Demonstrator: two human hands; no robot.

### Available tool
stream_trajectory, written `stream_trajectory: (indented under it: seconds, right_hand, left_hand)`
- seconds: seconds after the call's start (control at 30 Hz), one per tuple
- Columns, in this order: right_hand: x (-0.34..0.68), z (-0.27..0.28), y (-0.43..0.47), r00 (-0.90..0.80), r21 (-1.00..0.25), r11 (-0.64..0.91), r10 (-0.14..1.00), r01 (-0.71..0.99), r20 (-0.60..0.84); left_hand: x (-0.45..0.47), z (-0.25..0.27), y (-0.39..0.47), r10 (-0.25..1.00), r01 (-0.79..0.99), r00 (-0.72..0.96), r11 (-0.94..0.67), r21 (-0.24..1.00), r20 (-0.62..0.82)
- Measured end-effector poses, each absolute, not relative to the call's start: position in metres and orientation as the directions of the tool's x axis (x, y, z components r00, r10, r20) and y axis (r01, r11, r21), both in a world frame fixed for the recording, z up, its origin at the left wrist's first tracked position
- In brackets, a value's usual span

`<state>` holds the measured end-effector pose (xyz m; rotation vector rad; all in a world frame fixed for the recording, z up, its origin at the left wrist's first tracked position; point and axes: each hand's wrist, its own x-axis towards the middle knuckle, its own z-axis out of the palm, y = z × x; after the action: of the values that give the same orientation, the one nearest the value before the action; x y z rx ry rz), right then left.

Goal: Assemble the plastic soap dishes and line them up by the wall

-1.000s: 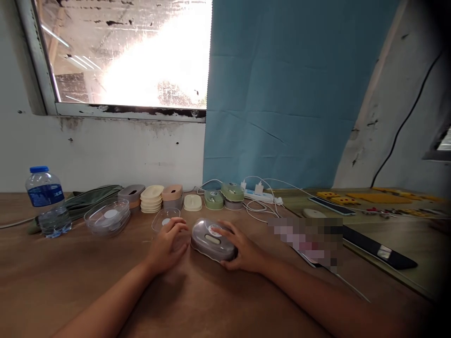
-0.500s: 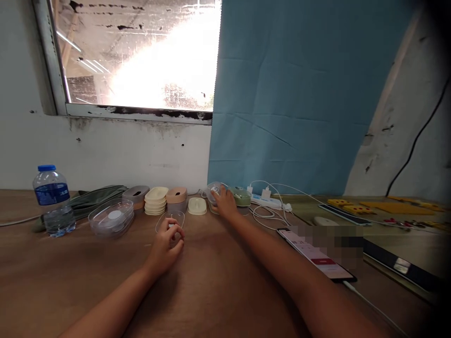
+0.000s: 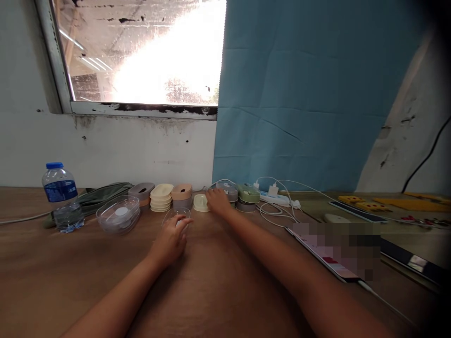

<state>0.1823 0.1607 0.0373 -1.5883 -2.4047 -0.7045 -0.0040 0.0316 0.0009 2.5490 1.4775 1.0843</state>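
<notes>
My left hand (image 3: 171, 241) is over the near side of a small clear plastic container (image 3: 181, 212) on the table. Its fingers are loosely bent and apart; I cannot tell whether they touch the container. My right hand (image 3: 218, 202) reaches to the right edge of a cream lid (image 3: 200, 203), its fingers extended and partly hidden. Just behind that hand stands a grey box (image 3: 230, 189), beside a green-topped box (image 3: 248, 192). Left of the cream lid are a grey box with a peach top (image 3: 182, 191) and a stack of cream lids (image 3: 161, 199).
Clear containers (image 3: 118, 217) and a water bottle (image 3: 63, 199) stand at the left, near a dark green pouch (image 3: 105, 195). A power strip (image 3: 276, 199) with white cables lies right of the boxes. Nearer are a phone (image 3: 324, 253) and yellow parts (image 3: 371, 206).
My right hand has moved left from the box with the clear top to the cream lid. My left fingers have opened slightly. The whole view has shifted a little.
</notes>
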Motion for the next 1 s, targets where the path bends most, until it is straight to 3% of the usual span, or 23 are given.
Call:
stream_trajectory:
  seconds: [0.2, 0.5, 0.67, 0.77, 0.9, 1.0]
  right_hand:
    - [0.159, 0.007, 0.151, -0.499, 0.277, 0.432, 0.829, 0.858, 0.252]
    - [0.203, 0.008, 0.08, -0.58, 0.189, 0.55, 0.79, 0.814, 0.197]
    - [0.245, 0.018, 0.028, -0.634, 0.138, 0.619, 0.76, 0.773, 0.142]
    - [0.256, 0.035, 0.019, -0.658, 0.081, 0.655, 0.736, 0.751, 0.158]
    - [0.232, 0.065, 0.039, -0.619, 0.053, 0.649, 0.695, 0.759, 0.365]
    - [0.192, 0.078, 0.075, -0.598, 0.035, 0.636, 0.703, 0.771, 0.385]
  left_hand:
    - [-0.03, 0.002, 0.042, 0.877, 0.847, 0.318, -0.433, 0.308, 0.36]
    - [-0.046, 0.007, 0.043, 0.926, 0.961, 0.199, -0.249, 0.122, 0.322]
    - [-0.047, 0.008, 0.043, 0.931, 0.974, 0.155, -0.201, 0.108, 0.331]
    - [-0.043, 0.008, 0.042, 0.895, 0.941, 0.218, -0.298, 0.16, 0.389]
    - [-0.024, 0.006, 0.031, 0.731, 0.694, 0.555, -0.67, 0.263, 0.396]
    - [-0.006, 0.005, 0.019, 0.598, 0.52, 0.734, -0.8, 0.298, 0.323]
